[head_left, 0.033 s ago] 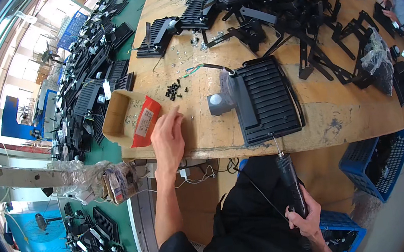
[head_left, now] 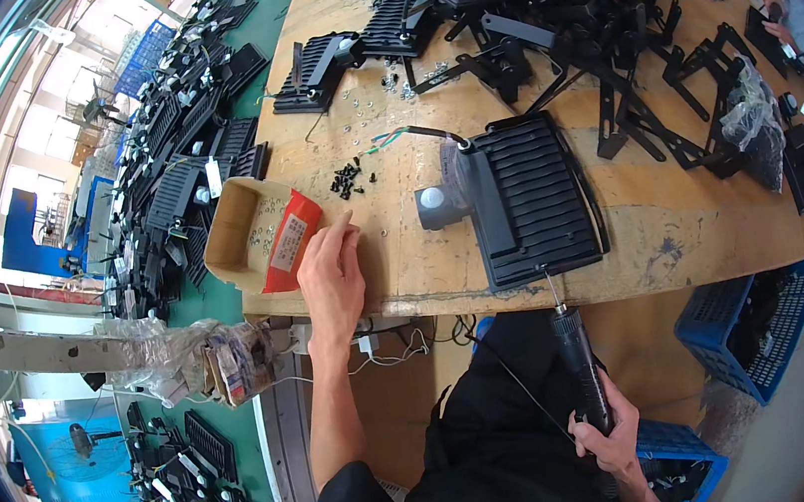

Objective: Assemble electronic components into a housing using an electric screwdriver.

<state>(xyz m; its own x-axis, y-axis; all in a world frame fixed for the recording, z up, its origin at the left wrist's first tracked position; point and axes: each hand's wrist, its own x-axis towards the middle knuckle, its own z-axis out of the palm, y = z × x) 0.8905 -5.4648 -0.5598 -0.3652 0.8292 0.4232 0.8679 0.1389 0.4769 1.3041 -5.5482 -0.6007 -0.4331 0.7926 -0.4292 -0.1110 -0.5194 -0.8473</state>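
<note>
My right hand (head_left: 608,431) is wrapped around a black electric screwdriver (head_left: 582,369) below the table's front edge. The driver's thin bit points up at the near edge of a black ribbed floodlight (head_left: 538,196); whether it touches cannot be made out. A white-domed sensor (head_left: 432,199) sticks out from the floodlight's left side, and a cable with coloured wire ends comes off its top left. My left hand (head_left: 331,285) hovers at or rests on the table, fingers stretched forward, beside a cardboard box (head_left: 229,234) of small metal parts with a red flap (head_left: 291,236). Black screws (head_left: 347,179) lie beyond my fingertips.
More floodlights (head_left: 315,73) and a heap of black brackets (head_left: 613,90) cover the table's far side and right. Blue crates (head_left: 758,328) stand below on the right. Floodlights crowd a green surface (head_left: 190,302) at left. Another person's hand (head_left: 779,32) holds something at far right.
</note>
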